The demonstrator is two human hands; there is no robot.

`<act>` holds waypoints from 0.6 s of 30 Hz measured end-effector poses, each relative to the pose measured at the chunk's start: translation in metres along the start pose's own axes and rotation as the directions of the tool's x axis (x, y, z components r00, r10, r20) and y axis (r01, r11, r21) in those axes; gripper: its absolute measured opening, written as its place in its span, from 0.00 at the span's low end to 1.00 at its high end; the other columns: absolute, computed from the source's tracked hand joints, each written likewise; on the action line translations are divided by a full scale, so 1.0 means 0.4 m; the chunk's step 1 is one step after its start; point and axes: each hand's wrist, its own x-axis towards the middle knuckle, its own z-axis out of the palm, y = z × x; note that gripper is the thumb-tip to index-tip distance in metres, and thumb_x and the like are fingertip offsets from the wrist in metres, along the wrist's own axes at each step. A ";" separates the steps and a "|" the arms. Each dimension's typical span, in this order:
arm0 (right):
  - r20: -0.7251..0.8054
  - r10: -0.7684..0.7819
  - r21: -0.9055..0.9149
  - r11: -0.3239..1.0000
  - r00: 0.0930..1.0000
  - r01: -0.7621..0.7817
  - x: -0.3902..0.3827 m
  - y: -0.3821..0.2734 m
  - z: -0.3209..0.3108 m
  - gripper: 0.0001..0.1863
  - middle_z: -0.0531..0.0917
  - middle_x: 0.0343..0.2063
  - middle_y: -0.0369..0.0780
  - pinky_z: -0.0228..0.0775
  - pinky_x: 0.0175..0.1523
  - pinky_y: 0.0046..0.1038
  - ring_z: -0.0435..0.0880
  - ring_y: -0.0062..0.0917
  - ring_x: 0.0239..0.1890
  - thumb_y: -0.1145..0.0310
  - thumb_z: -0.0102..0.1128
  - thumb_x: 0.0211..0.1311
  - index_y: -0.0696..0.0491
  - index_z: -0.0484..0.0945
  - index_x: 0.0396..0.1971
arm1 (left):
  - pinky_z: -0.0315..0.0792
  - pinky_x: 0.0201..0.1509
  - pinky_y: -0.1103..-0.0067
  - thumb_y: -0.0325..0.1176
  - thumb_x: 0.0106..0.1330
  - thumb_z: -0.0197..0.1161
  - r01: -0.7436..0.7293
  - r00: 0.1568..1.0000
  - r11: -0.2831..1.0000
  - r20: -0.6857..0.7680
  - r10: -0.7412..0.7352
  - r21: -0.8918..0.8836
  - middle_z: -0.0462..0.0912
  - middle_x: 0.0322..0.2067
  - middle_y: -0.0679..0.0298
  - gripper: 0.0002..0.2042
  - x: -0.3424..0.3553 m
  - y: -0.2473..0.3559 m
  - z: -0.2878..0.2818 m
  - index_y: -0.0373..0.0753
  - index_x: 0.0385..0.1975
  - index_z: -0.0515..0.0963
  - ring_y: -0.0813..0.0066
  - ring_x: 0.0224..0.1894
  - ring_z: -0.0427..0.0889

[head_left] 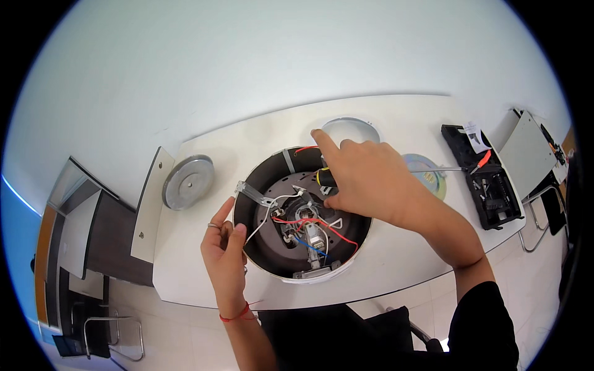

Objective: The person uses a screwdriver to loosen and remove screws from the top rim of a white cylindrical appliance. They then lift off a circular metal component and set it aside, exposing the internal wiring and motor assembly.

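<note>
A round, dark-walled appliance body (247, 250), like a rice cooker's with its underside open, sits in front of me on the table. Inside it are red, white and blue wires, metal brackets and a central metal assembly (315, 237). My left hand (226, 256) is at the left rim, its index finger and thumb against the outer wall, beside a metal bracket (250, 193). Over the right side of the body, my right hand (370, 179) is closed around a yellow-and-black tool handle (325, 178), which looks like a screwdriver's. The hand hides the rest of that tool.
A round metal plate (189, 182) lies at the left. Behind the body is a metal ring (351, 128). To the right, a shiny disc (436, 180) lies near a red-handled screwdriver (481, 162) and an open black tool case (494, 201). The wall (297, 55) borders the table's far edge.
</note>
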 end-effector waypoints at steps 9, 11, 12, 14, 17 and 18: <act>-0.127 -0.066 0.090 0.993 0.990 0.078 -0.004 0.086 0.003 0.28 0.86 0.27 0.50 0.77 0.42 0.46 0.86 0.49 0.37 0.60 0.74 0.53 0.53 0.78 0.54 | 0.67 0.26 0.74 0.27 0.60 0.74 -0.723 0.664 0.444 0.710 0.234 0.529 0.76 0.21 0.68 0.08 -0.018 0.179 -0.033 0.45 0.39 0.90 0.69 0.21 0.74; -0.148 -0.078 0.113 0.989 0.986 0.095 -0.003 0.102 0.016 0.23 0.84 0.24 0.51 0.76 0.40 0.45 0.86 0.50 0.34 0.62 0.73 0.54 0.54 0.80 0.49 | 0.71 0.27 0.70 0.31 0.60 0.74 -0.789 0.574 0.323 0.814 0.086 0.523 0.79 0.24 0.66 0.07 0.016 0.209 -0.009 0.46 0.38 0.90 0.64 0.23 0.78; -0.210 -0.100 0.098 0.988 0.973 0.123 -0.002 0.111 0.027 0.22 0.84 0.23 0.51 0.76 0.39 0.45 0.86 0.49 0.32 0.63 0.73 0.54 0.54 0.80 0.48 | 0.69 0.27 0.70 0.32 0.60 0.75 -0.803 0.550 0.309 0.833 0.053 0.510 0.77 0.23 0.67 0.08 0.030 0.222 0.001 0.48 0.39 0.90 0.64 0.23 0.77; -0.330 -0.136 0.066 0.984 0.934 0.167 0.005 0.127 0.049 0.20 0.84 0.22 0.49 0.76 0.37 0.43 0.85 0.48 0.29 0.64 0.72 0.54 0.54 0.81 0.47 | 0.66 0.26 0.69 0.35 0.58 0.77 -0.831 0.495 0.285 0.869 -0.016 0.478 0.74 0.22 0.67 0.10 0.055 0.240 0.021 0.50 0.40 0.91 0.65 0.23 0.76; -0.215 -0.114 0.194 0.968 0.970 0.157 0.026 0.122 0.028 0.19 0.82 0.17 0.47 0.75 0.35 0.41 0.84 0.46 0.25 0.65 0.71 0.53 0.55 0.81 0.45 | 0.69 0.27 0.69 0.37 0.58 0.77 -0.849 0.448 0.276 0.891 -0.071 0.449 0.74 0.23 0.67 0.09 0.071 0.236 0.029 0.52 0.38 0.91 0.66 0.25 0.78; -0.238 -0.126 0.200 0.964 0.963 0.176 0.028 0.126 0.031 0.19 0.82 0.17 0.46 0.76 0.35 0.40 0.84 0.45 0.24 0.65 0.70 0.53 0.56 0.81 0.45 | 0.70 0.27 0.69 0.37 0.57 0.77 -0.862 0.419 0.277 0.904 -0.081 0.425 0.74 0.23 0.66 0.08 0.077 0.233 0.034 0.51 0.37 0.91 0.66 0.25 0.79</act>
